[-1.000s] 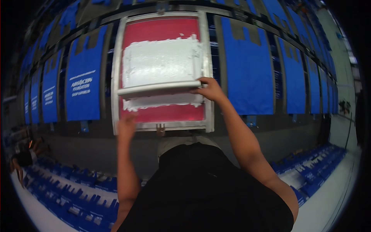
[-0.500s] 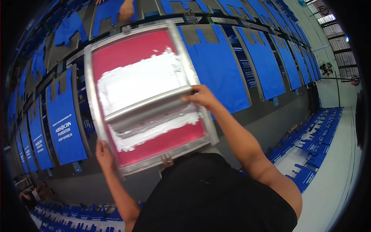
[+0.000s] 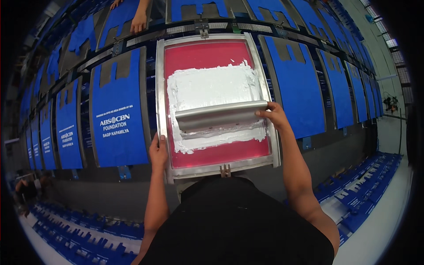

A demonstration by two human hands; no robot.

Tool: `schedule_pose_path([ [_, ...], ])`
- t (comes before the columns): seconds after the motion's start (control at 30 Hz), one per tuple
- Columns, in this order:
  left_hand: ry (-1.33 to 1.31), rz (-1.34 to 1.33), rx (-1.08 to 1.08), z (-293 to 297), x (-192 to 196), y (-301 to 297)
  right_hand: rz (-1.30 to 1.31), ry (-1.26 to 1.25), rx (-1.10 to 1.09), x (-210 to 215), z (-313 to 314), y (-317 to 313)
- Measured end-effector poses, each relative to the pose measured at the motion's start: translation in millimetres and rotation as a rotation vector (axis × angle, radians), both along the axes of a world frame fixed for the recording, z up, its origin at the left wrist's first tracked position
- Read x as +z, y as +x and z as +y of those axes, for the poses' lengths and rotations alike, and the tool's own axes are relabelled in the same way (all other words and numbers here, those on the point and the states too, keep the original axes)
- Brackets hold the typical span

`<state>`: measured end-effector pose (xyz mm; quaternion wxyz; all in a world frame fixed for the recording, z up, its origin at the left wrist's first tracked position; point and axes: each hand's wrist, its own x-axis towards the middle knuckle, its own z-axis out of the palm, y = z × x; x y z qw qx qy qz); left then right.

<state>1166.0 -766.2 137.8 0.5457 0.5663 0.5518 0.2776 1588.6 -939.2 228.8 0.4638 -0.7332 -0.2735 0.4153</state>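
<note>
squeegee gripped in right hand, left hand clasping screen frame between blue cloths

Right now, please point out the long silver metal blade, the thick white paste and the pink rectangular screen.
Long silver metal blade [image 3: 221, 117]: head view, middle of its face.
Thick white paste [image 3: 212, 88]: head view, middle of upper patch.
Pink rectangular screen [image 3: 207, 53]: head view, bare strip at top.

The mesh is pinkish-red, paste white, squeegee silver-grey, and bags blue.
</note>
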Motion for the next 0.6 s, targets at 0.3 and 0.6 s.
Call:
schedule_pose_path([
  [0.3, -0.054, 0.1, 0.09, 6, 1, 18, -0.027, 0.005, 0.094, -18, 16, 19],
  [0.6, -0.019, 0.017, 0.064, 6, -30, 9, -0.008, 0.031, 0.077, -30, 6, 14],
])
